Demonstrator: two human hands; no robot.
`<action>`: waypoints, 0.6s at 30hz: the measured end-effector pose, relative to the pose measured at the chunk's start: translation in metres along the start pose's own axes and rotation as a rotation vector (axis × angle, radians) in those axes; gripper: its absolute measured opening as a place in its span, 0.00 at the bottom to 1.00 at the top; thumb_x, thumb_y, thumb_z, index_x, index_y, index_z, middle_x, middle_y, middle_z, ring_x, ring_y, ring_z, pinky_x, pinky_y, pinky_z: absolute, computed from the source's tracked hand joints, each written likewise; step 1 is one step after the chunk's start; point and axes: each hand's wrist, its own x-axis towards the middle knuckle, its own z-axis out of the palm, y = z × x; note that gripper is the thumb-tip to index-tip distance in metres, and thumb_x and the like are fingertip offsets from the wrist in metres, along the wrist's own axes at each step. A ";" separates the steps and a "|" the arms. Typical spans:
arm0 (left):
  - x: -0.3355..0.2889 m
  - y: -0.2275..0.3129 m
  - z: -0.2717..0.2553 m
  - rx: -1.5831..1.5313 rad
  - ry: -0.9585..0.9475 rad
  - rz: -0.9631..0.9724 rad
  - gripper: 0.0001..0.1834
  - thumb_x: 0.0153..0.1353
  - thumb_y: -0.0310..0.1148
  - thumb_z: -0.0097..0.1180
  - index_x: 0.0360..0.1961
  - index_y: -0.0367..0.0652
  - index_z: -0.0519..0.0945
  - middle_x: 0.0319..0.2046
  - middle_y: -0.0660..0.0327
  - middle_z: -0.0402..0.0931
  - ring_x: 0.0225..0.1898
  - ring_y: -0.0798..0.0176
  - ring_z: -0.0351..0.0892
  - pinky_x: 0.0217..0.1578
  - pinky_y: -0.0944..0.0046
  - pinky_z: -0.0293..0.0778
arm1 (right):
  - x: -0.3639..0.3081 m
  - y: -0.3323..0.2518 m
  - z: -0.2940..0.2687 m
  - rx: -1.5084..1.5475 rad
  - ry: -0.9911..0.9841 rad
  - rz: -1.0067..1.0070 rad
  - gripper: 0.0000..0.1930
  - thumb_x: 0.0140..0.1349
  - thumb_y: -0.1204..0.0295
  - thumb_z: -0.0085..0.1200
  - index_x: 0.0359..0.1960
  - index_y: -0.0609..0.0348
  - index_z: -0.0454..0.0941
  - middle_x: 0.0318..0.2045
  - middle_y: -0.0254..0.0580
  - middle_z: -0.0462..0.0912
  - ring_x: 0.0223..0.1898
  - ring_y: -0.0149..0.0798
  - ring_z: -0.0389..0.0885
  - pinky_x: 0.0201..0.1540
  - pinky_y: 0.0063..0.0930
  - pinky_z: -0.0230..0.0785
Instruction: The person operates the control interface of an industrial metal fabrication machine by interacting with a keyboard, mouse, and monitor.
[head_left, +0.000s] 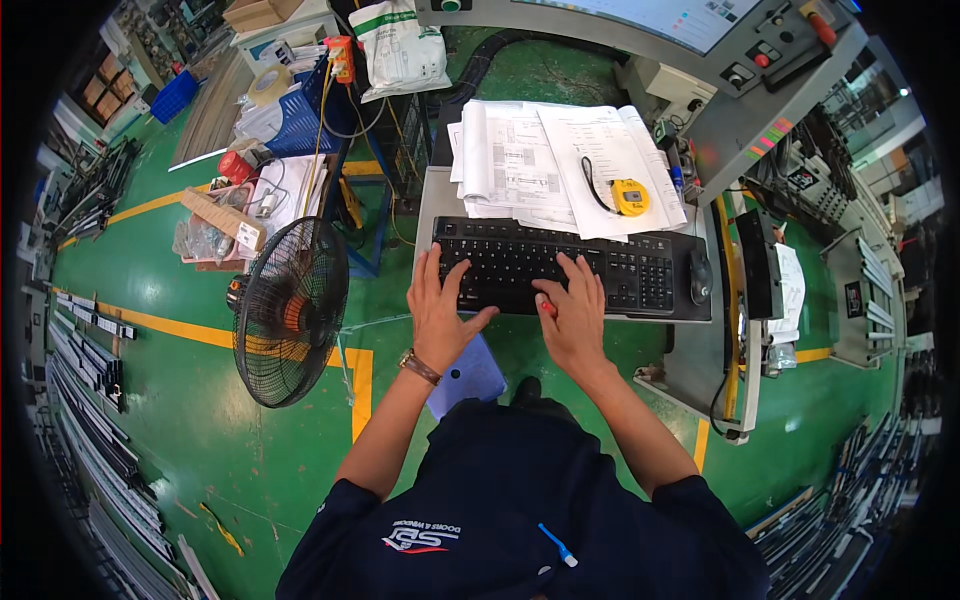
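On the pale grey table (432, 205) in front of the person lies a long, black plastic keyboard (512, 268) with a number pad at its right end. The bare left hand (437, 315) rests over its left part; that grip is apart, the fingers spread on the keys and the thumb stretched out toward the right, past the keyboard's near edge. The bare right hand (573, 315) lies over the middle, its fingers bent at the keys; its grip is closed on a small red-ended object (547, 306), which shows beside the thumb and is mostly hidden. A watch with a brown strap (419, 367) circles the left wrist.

Just right of the number pad sits a black, rounded computer mouse (701, 277). Behind the keyboard, overlapping its far edge, spread white printed paper sheets (515, 165), and on them rests a yellow tape measure (630, 197) with a black wrist loop. To the left stands a round, black wire-caged fan (290, 310) above the green floor (215, 400).
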 end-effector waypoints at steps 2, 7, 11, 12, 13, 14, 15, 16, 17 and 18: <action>0.000 0.001 0.000 -0.005 -0.008 -0.019 0.49 0.52 0.44 0.89 0.75 0.48 0.78 0.86 0.40 0.55 0.87 0.33 0.52 0.79 0.36 0.58 | 0.001 0.005 0.001 -0.027 -0.020 0.013 0.15 0.76 0.68 0.64 0.61 0.48 0.90 0.80 0.53 0.71 0.85 0.65 0.59 0.86 0.67 0.48; 0.002 0.001 0.000 0.010 -0.011 -0.009 0.50 0.52 0.45 0.89 0.75 0.49 0.78 0.87 0.41 0.54 0.87 0.32 0.52 0.80 0.36 0.57 | 0.017 0.018 0.002 -0.052 0.053 0.054 0.16 0.75 0.69 0.66 0.61 0.48 0.90 0.79 0.53 0.71 0.84 0.65 0.61 0.84 0.67 0.52; 0.002 -0.001 0.000 0.028 -0.019 -0.002 0.52 0.51 0.47 0.89 0.77 0.49 0.77 0.87 0.41 0.53 0.87 0.33 0.51 0.80 0.35 0.57 | 0.030 0.019 -0.001 -0.097 0.017 0.046 0.17 0.74 0.68 0.67 0.63 0.48 0.89 0.78 0.53 0.72 0.83 0.66 0.62 0.84 0.68 0.54; 0.003 -0.002 0.000 0.029 -0.018 -0.004 0.52 0.51 0.47 0.89 0.77 0.49 0.77 0.87 0.41 0.53 0.87 0.33 0.51 0.80 0.35 0.57 | 0.031 0.017 -0.002 -0.076 0.021 0.006 0.17 0.74 0.68 0.67 0.63 0.48 0.89 0.78 0.53 0.72 0.83 0.66 0.62 0.83 0.68 0.55; 0.005 -0.001 -0.001 0.027 -0.030 0.005 0.53 0.50 0.48 0.89 0.77 0.50 0.77 0.87 0.42 0.53 0.87 0.33 0.50 0.80 0.35 0.57 | 0.031 0.016 -0.001 -0.076 0.021 0.007 0.17 0.74 0.68 0.67 0.63 0.48 0.89 0.78 0.53 0.72 0.83 0.66 0.62 0.83 0.68 0.55; 0.008 0.000 -0.002 0.025 -0.042 0.014 0.53 0.50 0.48 0.89 0.77 0.50 0.77 0.88 0.42 0.52 0.88 0.32 0.49 0.79 0.35 0.57 | 0.030 0.015 0.000 -0.110 -0.015 0.015 0.17 0.75 0.68 0.66 0.63 0.47 0.90 0.79 0.52 0.72 0.84 0.65 0.62 0.84 0.63 0.55; 0.009 0.000 -0.002 0.024 -0.042 0.014 0.53 0.50 0.48 0.89 0.77 0.50 0.77 0.88 0.42 0.52 0.88 0.32 0.49 0.79 0.35 0.57 | 0.029 0.015 0.000 -0.143 -0.050 0.023 0.16 0.77 0.69 0.64 0.63 0.46 0.90 0.80 0.52 0.71 0.84 0.65 0.62 0.85 0.58 0.55; 0.010 -0.001 -0.003 0.046 -0.063 0.025 0.53 0.50 0.48 0.89 0.77 0.51 0.78 0.88 0.43 0.51 0.88 0.32 0.49 0.79 0.35 0.57 | 0.029 0.014 -0.001 -0.142 -0.052 0.020 0.16 0.77 0.69 0.64 0.63 0.46 0.90 0.80 0.52 0.71 0.84 0.65 0.62 0.85 0.58 0.55; 0.011 -0.001 -0.003 0.067 -0.084 0.036 0.53 0.50 0.48 0.89 0.77 0.51 0.78 0.89 0.44 0.51 0.88 0.32 0.48 0.79 0.34 0.57 | 0.029 0.014 -0.004 -0.102 -0.059 0.014 0.16 0.76 0.69 0.64 0.63 0.47 0.90 0.80 0.52 0.71 0.84 0.65 0.61 0.85 0.58 0.55; 0.010 -0.001 -0.004 0.067 -0.083 0.034 0.53 0.50 0.48 0.89 0.77 0.51 0.78 0.89 0.44 0.51 0.88 0.32 0.48 0.79 0.34 0.57 | 0.029 0.014 -0.007 -0.063 -0.067 0.009 0.16 0.76 0.70 0.64 0.62 0.47 0.91 0.81 0.53 0.70 0.84 0.65 0.61 0.85 0.58 0.55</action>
